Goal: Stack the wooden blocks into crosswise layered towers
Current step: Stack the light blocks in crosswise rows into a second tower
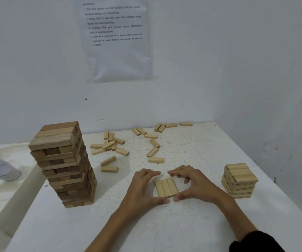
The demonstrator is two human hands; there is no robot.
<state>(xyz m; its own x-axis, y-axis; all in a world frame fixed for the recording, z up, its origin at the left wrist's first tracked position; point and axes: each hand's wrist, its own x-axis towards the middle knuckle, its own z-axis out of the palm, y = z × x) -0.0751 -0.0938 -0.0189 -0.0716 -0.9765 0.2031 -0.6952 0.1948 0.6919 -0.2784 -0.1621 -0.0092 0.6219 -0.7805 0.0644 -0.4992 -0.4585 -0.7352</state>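
We start from the row of three blocks [166, 188], lying flat on the table [164, 224] side by side, faces touching. It sits directly between our two hands, inside the ring they make. Its long axis runs from the thumbs [164, 200] at the near ends to the fingers [155, 172] arched past the far ends, with the far end leaning slightly toward the left hand [143, 186]. The right hand [195, 184] mirrors the left. Both hands are cupped wide and lift nothing. We judge they are squaring the row rather than gripping it.

The next layer should lie crosswise, thumb side to thumb side reversed: long axis from one palm to the other. The loose blocks [110, 146] lie beyond the fingertips. The closest is just past them, about equally near either hand. The short tower [239, 180] stands outside the right hand, and the tall tower [64, 164] stands well outside the left.
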